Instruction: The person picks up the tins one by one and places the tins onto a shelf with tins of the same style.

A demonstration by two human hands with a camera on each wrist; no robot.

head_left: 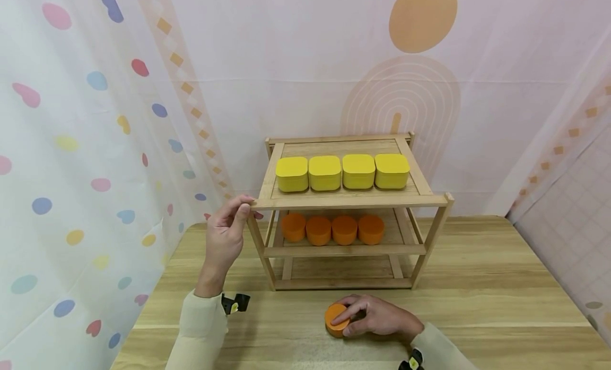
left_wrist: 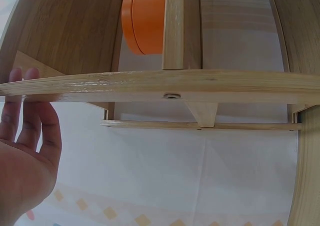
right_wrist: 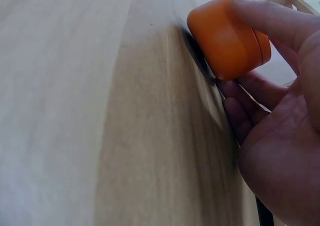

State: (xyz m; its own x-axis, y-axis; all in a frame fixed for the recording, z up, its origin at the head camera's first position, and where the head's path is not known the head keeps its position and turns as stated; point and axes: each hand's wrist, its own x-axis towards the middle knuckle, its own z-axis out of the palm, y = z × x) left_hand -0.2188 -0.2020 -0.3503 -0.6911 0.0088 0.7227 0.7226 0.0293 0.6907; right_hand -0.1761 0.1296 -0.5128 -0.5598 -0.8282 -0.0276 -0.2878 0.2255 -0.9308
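Note:
My left hand [head_left: 226,233] grips the front left corner of a three-tier wooden shelf [head_left: 348,202]; in the left wrist view its fingertips [left_wrist: 31,74] curl over the wooden bar. Down on the table in front of the shelf, my right hand [head_left: 377,314] holds a round, lidded orange container [head_left: 337,319] between thumb and fingers. The right wrist view shows that orange container [right_wrist: 227,38] close over the tabletop, with the lid seam near my thumb. Several matching orange containers [head_left: 319,231] stand in a row on the middle tier, and several yellow square-cornered boxes [head_left: 325,173] line the top.
The shelf stands near the back of a wood-grain table [head_left: 487,285]. A patterned curtain [head_left: 296,68] hangs right behind it and along the left side. The bottom tier [head_left: 341,267] sits low, close to the tabletop.

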